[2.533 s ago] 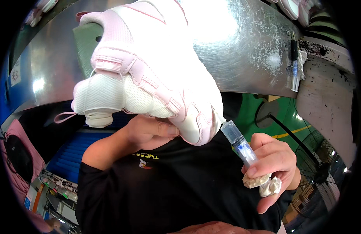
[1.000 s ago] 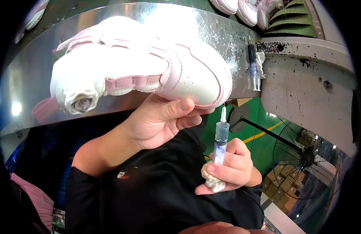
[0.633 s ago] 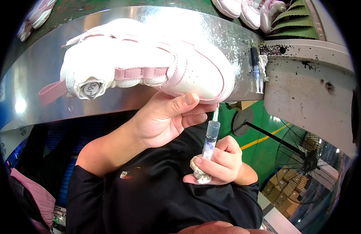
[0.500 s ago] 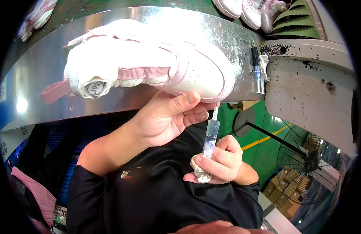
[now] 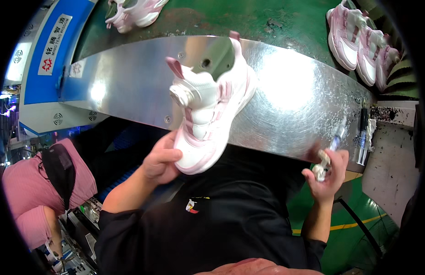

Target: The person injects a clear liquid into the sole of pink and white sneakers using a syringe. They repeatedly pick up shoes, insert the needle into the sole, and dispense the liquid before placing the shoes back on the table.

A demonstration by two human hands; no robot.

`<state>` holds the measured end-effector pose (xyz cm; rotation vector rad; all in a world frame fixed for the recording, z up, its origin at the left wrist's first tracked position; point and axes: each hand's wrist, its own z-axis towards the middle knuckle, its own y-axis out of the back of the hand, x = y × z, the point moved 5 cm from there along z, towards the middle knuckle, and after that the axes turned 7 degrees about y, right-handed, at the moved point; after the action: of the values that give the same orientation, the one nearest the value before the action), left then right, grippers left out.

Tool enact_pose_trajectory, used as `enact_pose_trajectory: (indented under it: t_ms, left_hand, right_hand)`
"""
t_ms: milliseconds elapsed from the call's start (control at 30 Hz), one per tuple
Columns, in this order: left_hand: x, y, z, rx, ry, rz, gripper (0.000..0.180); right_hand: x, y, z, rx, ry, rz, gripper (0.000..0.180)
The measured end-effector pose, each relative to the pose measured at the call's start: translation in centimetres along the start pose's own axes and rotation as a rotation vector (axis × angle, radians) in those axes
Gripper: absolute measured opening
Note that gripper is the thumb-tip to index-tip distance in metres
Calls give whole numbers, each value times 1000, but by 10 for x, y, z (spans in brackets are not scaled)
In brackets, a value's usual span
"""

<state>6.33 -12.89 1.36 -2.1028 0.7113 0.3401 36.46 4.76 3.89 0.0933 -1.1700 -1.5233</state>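
Clasped a blurred syringe (image 5: 336, 139) in the right hand (image 5: 330, 176) and, over the table's (image 5: 134, 101) near edge, a shoe (image 5: 207, 133) by its toe in the left hand (image 5: 162, 161), sensibly for something probably light, stiff-soled.

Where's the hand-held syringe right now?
In the head view, the hand-held syringe is at the right, gripped in the right hand, over the metal bench, just left of the black-and-clear syringe.

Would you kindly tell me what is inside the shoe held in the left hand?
In the opening of the pink-and-white shoe, a green form with a dark hole shows. Whatever lies deeper, toward the toe, is covered by the upper.
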Motion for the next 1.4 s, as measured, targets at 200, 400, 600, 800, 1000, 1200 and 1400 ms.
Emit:
enact_pose_trajectory:
  t_ms: [200,400,600,800,1000,1200,1400]
  left_hand:
    - [-59,-21,77,39,-141,242,57]
    - [-111,-130,259,93,-205,591,41]
    - [-106,-154,312,-22,-78,852,47]
    - [-200,-48,235,-175,-618,748,41]
    - [-337,162,134,-610,-1078,697,40]
    - [-323,106,188,-745,-1013,858,65]
    - [-336,104,186,-713,-886,901,67]
  right_hand:
    - [-26,-18,17,-40,-73,112,56]
    - [-26,-16,21,-57,-86,37,53]
    - [-27,-23,22,-22,-48,15,57]
    - [-26,-24,22,-28,2,-20,60]
    - [-25,-27,30,-13,15,2,60]
    - [-26,-25,30,5,11,-38,60]
    - [-24,-24,32,-36,-4,-42,55]
